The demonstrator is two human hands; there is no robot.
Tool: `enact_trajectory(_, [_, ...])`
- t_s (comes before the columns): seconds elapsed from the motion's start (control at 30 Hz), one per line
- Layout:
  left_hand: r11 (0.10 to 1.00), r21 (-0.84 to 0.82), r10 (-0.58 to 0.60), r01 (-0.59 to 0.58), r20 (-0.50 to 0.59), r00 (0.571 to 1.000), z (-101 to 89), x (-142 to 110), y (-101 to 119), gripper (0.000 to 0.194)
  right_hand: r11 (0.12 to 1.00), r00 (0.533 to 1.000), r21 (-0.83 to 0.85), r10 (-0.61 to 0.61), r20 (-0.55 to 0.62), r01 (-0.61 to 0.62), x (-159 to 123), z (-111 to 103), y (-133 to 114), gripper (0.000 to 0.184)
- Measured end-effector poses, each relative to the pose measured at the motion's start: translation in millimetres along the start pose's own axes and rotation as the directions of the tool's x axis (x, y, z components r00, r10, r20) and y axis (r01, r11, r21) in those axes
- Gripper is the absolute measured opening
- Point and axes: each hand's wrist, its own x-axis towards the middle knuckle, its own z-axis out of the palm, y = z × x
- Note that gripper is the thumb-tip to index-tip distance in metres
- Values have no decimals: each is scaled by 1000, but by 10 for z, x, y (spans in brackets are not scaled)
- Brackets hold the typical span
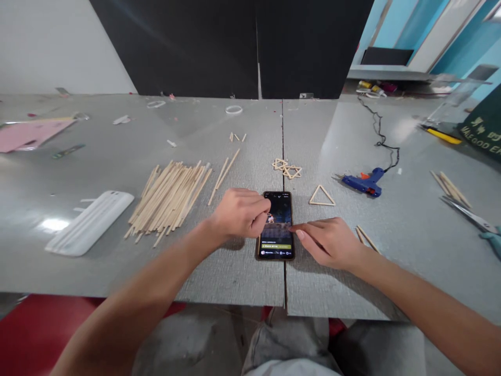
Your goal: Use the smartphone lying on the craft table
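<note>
A smartphone with a lit screen lies flat on the grey table near its front edge, across a seam. My left hand is curled into a fist over the phone's left edge; nothing shows in its fingers. From the right side, my right hand reaches in with its index finger stretched to the screen's right edge, holding nothing. Just beyond the phone are a stick triangle and two small stick stars. Two loose sticks lie beside my right wrist.
A big pile of wooden sticks and a white folded mask lie left. To the right are a blue glue gun with a black cord, scissors, several sticks and a yellow cutter. Black panels stand behind.
</note>
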Motion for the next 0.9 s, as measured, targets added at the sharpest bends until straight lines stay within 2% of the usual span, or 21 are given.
enact_trajectory(0.37, [1000,24,-20,20,-4,1000,12,-33,-31,21,1000,1000,7,2,-5,-2,-3,-1,4,40])
enact_trajectory(0.77, [998,62,-13,18,-74,997,12,-10,-14,27,1000,1000,3,9,2,-9,-1,-7,7,40])
enact_trajectory(0.9, [998,39,61,-57,-122,991,-23,22,-33,22,1000,1000,-3,16,-5,-16,2,-11,-7,41])
